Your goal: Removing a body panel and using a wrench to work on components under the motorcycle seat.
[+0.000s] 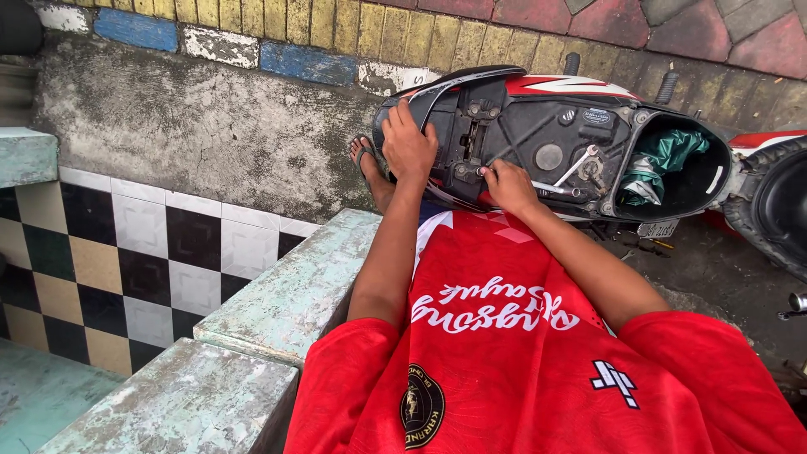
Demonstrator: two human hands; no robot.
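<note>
Soft, even daylight, no hard shadows. Sharp around the fingers [402, 118]; slightly stretched toward the far edges.

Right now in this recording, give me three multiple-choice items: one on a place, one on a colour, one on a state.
1. Where does the left hand rest?
A. on the scooter's raised seat edge
B. on the tiled floor
C. on the rear tyre

2. What colour is the bundle in the storage bin?
A. yellow
B. green
C. white

3. The scooter's seat is:
A. shut flat
B. removed
C. lifted open

Answers: 1 A, fingers lie on its rim; 2 B, green cloth shows inside; 3 C, the compartment beneath lies exposed, right hand inside.
</note>
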